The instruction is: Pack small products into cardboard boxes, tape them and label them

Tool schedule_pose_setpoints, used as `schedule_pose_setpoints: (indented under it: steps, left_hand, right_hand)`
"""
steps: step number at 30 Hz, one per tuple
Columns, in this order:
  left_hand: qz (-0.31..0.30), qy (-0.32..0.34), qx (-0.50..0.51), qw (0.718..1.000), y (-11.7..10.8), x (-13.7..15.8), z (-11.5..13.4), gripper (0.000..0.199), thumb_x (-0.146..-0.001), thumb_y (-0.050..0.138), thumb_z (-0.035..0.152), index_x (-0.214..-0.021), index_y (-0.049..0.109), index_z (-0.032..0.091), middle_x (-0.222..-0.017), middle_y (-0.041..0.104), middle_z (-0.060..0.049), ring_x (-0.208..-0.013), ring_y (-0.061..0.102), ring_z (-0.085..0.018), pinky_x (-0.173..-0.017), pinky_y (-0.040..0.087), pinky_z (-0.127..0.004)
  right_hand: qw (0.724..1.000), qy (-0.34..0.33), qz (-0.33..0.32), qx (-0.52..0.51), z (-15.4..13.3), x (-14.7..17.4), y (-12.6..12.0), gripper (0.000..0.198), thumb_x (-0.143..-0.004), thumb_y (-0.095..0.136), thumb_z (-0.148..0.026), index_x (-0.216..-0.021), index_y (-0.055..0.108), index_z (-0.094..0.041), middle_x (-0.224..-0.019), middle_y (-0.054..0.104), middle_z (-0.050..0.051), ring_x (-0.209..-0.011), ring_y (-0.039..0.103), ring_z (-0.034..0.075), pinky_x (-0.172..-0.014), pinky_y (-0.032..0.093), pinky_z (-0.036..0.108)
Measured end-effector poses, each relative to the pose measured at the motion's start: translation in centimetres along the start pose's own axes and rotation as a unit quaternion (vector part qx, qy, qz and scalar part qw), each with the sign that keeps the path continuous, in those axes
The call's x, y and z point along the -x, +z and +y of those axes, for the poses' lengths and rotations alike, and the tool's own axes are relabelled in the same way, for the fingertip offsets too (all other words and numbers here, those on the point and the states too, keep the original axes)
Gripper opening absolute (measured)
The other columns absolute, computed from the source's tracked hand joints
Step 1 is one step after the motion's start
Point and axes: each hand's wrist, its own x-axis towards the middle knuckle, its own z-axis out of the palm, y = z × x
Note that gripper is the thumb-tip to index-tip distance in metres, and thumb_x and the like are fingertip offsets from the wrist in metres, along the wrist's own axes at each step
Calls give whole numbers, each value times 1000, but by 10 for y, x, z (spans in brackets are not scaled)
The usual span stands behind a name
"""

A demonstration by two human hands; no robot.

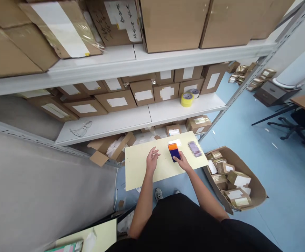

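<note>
Right hand [182, 162]: fingers closed around the lower end of a dark blue item [175, 156] with an orange top (box or device, cannot tell which). Item held over the right half of the bench; whether it touches the surface, cannot tell.

Left hand [153, 159]: released, fingers loosely bent, above the middle of the bench.

Bench [139, 168]: one, pale yellow top. On it — a small white piece [178, 142], partly hidden just behind the orange end; a purplish object [194, 149], pixelated, near the right edge.

Beyond the bench: open carton [99, 159], flaps out, pale contents.

Middle shelf [121, 120]: labelled boxes [143, 95] in rows; yellow tape roll [186, 100] with a white roll [194, 92] just behind; clear eyeglasses [81, 129] at the left.

Upper shelf [168, 64]: larger cartons [176, 24].

Floor [281, 175], right — one big carton [238, 162] of taped parcels [239, 180].
</note>
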Motion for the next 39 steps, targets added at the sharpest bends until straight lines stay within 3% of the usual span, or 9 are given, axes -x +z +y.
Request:
schedule_pose_setpoints:
  steps: [4,8,13,17,21,29,32,36,39]
  left_hand:
    - [-25,79,-10,996,-21,-8,68,49,-94,64,47,-133,68,19,-126,75,-14,-110,74,-24,-101,55,-42]
    - [-95,171,-63,979,-44,-1,129,43,-94,66,48,-126,73,21,-127,75,-12,-119,70,-24,-102,55,-39]
    - [-163,272,-153,936,-66,5,173,34,-91,74,46,-115,80,23,-120,77,-8,-110,71,-22,-94,57,-34]
    - [-160,324,-202,910,-75,4,181,20,-95,72,40,-97,83,24,-97,79,-5,-92,72,-20,-84,57,-32]
    - [-92,385,-230,889,-73,-1,178,19,-100,65,30,-91,81,24,-88,77,-4,-86,69,-19,-79,55,-32]
    - [-11,500,-262,825,-39,-10,179,26,-103,55,20,-93,79,22,-84,75,-6,-83,65,-21,-78,53,-35]
    - [36,500,-232,834,-22,-16,185,26,-103,55,21,-93,79,22,-86,76,-6,-84,66,-21,-80,54,-35]
    - [31,446,-194,873,-5,-26,194,21,-100,62,25,-88,80,23,-86,77,-3,-80,69,-19,-76,56,-33]
    - [71,451,-219,862,7,-31,195,22,-101,61,25,-90,80,23,-85,76,-4,-82,69,-20,-78,56,-35]
  right_hand:
    - [993,-102,-24,53,-67,-5,3,45,-76,83,-57,-98,65,-21,-95,68,3,-91,62,24,-84,53,35]
    - [982,-166,-41,80,-127,-13,10,41,-78,84,-57,-90,68,-21,-91,69,3,-88,62,24,-83,52,34]
    - [971,-210,-64,90,-167,-14,28,38,-81,83,-57,-89,69,-22,-92,70,3,-87,62,22,-83,52,33]
    - [966,-228,-50,112,-175,-12,39,41,-80,84,-59,-88,70,-21,-92,71,4,-86,63,22,-83,53,34]
    - [967,-213,-61,126,-175,-10,45,42,-82,82,-59,-95,72,-21,-97,73,6,-90,65,25,-87,54,36]
    - [972,-188,-71,123,-168,-24,23,42,-85,79,-59,-102,75,-21,-96,75,6,-89,65,25,-83,54,35]
    - [971,-193,-71,118,-170,-35,6,42,-85,80,-58,-104,75,-21,-100,76,7,-92,67,26,-85,55,36]
    - [970,-198,-71,120,-172,-48,-14,42,-84,81,-57,-105,75,-21,-103,77,8,-96,68,28,-89,55,39]
    - [969,-202,-85,113,-170,-59,-25,42,-84,80,-56,-107,76,-21,-107,77,9,-99,68,30,-92,54,41]
